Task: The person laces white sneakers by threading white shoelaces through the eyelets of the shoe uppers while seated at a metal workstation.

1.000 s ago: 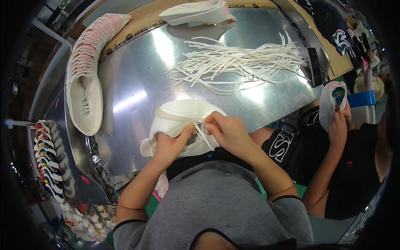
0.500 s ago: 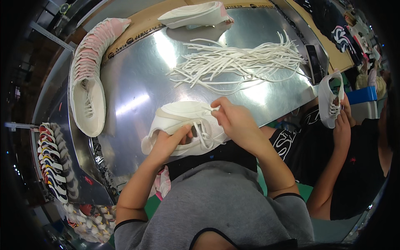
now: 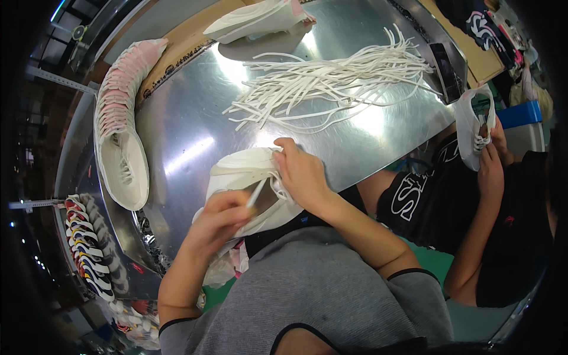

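Observation:
A white shoe upper [image 3: 241,162] lies at the table's near edge, its opening facing up. My left hand [image 3: 214,223], partly smeared by motion, is closed over the near-left part of the upper. From its fingertips a white shoelace [image 3: 257,193] runs taut up to the eyelet edge. My right hand [image 3: 303,178] is closed on the far right side of the upper, thumb and fingers around the lacing area. Its fingers hide part of the eyelets and laces there.
Loose white laces [image 3: 331,89] lie heaped across the metal table [image 3: 183,118]. Nested white-and-pink uppers [image 3: 121,106] curve along the left edge. Another upper [image 3: 254,22] sits at the back, a dark phone-like slab [image 3: 444,68] at right. A co-worker's hands hold an upper [image 3: 468,130].
My left hand has come out of the upper's opening and drawn the lace toward the left. My right hand has moved left, from a lace near the toe onto the lacing area.

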The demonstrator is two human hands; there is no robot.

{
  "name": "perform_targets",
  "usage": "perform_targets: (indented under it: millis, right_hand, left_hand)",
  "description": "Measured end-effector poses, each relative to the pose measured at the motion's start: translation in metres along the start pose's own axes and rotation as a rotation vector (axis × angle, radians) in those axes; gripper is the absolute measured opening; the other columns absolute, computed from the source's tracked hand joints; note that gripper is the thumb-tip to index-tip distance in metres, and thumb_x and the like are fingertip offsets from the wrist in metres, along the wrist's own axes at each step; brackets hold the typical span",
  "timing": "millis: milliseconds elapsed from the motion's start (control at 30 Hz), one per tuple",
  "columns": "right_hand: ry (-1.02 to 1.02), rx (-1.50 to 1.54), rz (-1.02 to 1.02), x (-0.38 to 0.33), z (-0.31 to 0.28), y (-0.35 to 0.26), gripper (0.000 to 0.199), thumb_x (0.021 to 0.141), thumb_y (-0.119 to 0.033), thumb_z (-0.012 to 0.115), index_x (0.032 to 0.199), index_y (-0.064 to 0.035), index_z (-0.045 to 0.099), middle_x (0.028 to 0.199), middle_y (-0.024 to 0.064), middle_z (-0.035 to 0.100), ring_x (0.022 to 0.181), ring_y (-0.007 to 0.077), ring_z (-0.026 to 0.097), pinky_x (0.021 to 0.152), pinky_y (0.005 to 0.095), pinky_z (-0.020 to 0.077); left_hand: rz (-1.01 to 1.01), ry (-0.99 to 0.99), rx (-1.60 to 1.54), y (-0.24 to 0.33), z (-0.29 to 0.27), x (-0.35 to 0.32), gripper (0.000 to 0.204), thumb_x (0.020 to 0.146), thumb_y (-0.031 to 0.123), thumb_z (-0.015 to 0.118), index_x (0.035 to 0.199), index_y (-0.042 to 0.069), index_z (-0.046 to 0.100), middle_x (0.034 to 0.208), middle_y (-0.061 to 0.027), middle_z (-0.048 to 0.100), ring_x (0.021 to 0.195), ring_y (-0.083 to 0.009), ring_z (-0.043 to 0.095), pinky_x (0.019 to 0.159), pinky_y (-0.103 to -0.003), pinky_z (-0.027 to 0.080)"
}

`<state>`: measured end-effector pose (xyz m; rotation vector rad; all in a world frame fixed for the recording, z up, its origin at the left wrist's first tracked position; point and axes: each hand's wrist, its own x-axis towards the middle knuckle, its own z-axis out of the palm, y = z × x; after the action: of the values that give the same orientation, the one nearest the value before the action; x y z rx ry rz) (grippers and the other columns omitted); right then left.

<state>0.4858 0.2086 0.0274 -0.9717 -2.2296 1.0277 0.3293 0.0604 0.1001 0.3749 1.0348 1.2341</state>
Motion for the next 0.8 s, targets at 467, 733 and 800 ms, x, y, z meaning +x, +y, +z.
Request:
perform_targets:
  millis: [467, 733, 800]
  right_hand:
    - [0.027, 0.192, 0.013, -0.001, -0.001, 0.004, 0.026, 0.097, -0.018, 0.057, 0.119, -0.0045, 0.054, 0.079, 0.0172, 0.067, 0.070, 0.0351, 0.066, 0.064, 0.0425, 0.0515]
    - [-0.144, 0.402, -0.061, -0.073, -0.038, -0.008, 0.020, 0.096, -0.011, 0.060, 0.114, -0.0031, 0.056, 0.084, 0.0145, 0.070, 0.074, 0.0269, 0.071, 0.065, 0.0335, 0.0526]
    - [-0.178, 0.433, -0.046, -0.088, -0.036, -0.009, 0.020, 0.096, -0.013, 0.060, 0.113, -0.0030, 0.056, 0.084, 0.0145, 0.070, 0.075, 0.0269, 0.071, 0.066, 0.0335, 0.0528]
  left_hand:
    - [0.826, 0.494, 1.587, -0.041, 0.053, -0.015, 0.013, 0.079, 0.002, 0.074, 0.087, 0.005, 0.064, 0.091, -0.0109, 0.059, 0.083, -0.0276, 0.058, 0.072, -0.034, 0.045]
    - [0.714, 0.683, 1.315, -0.069, 0.039, 0.004, 0.019, 0.081, 0.004, 0.076, 0.092, 0.001, 0.062, 0.089, -0.0142, 0.063, 0.080, -0.0300, 0.064, 0.071, -0.036, 0.050]
    - [0.576, 0.636, 1.342, -0.064, 0.039, 0.002, 0.018, 0.084, 0.010, 0.075, 0.093, 0.000, 0.062, 0.088, -0.0151, 0.066, 0.078, -0.0301, 0.066, 0.070, -0.035, 0.050]
